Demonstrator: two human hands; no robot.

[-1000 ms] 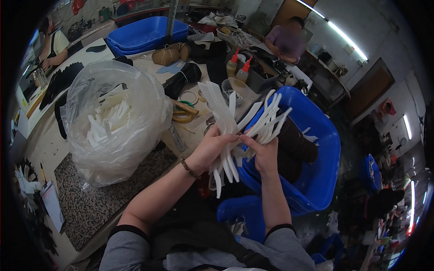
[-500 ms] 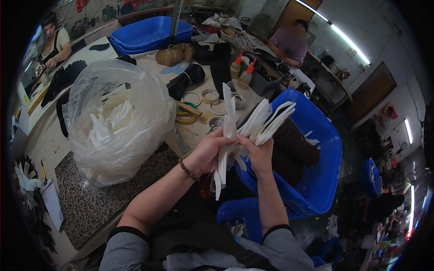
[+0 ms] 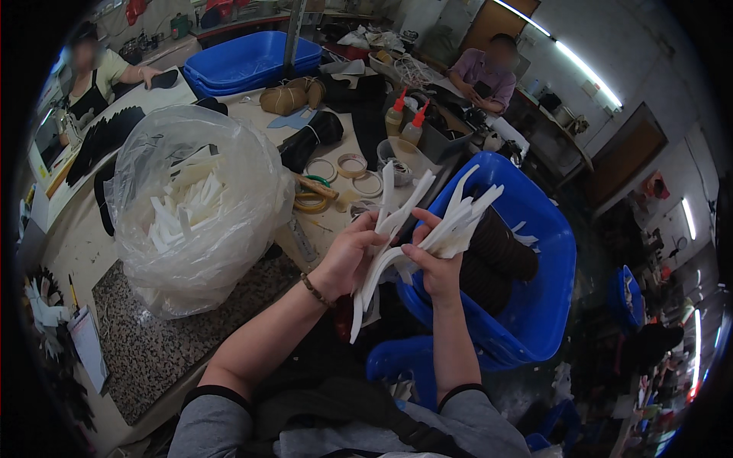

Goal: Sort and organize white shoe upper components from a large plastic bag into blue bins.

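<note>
Thin white strips, perhaps foam or fabric, are in both of my hands. My left hand (image 3: 350,259), with a beaded bracelet at its wrist, grips one bunch of strips (image 3: 389,220) whose ends hang below the fingers. Just to its right, my right hand (image 3: 438,267) pinches a fanned bunch of white strips (image 3: 462,223), its index finger raised. One strip curves across between the two hands. More white strips (image 3: 187,208) lie in a clear plastic bag (image 3: 172,286) on the table to the left. Beneath my right hand stands a blue bin (image 3: 559,259) with dark brown rolls (image 3: 500,256) inside.
Tape rolls (image 3: 352,164), red-tipped glue bottles (image 3: 412,131) and a black bundle (image 3: 317,139) sit beyond my hands. A speckled stone slab (image 3: 145,347) lies under the bag. Blue tubs (image 3: 252,57) stand at the back. Two co-workers sit at far left and far right.
My hands have drawn slightly apart, and the strips now fan out more. The far-left co-worker has reached out to a dark piece; the far-right one has lifted their head.
</note>
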